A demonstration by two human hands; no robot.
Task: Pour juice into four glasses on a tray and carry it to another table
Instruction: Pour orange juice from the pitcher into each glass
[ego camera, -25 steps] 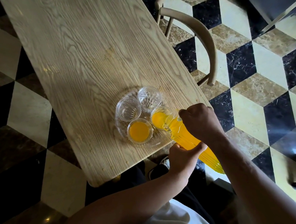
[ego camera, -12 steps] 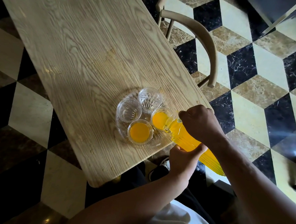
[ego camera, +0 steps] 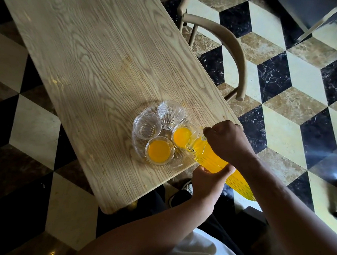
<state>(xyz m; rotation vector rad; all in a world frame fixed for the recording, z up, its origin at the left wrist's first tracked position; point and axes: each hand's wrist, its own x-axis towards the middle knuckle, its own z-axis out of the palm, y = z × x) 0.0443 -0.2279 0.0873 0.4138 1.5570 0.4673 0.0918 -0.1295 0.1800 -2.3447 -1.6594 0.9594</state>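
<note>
Jug (ego camera: 211,158) tilted, spout over second glass (ego camera: 182,136); right hand (ego camera: 228,143) grips handle, probably; left hand (ego camera: 209,180) holds belly; empty glasses beyond.

Juice level in the glass (ego camera: 183,135) under the pitcher (ego camera: 211,158) spout has risen slightly over the last second. Pitcher tilt, right hand (ego camera: 228,143) and left hand (ego camera: 209,180) show no clear shift beyond camera movement.
</note>
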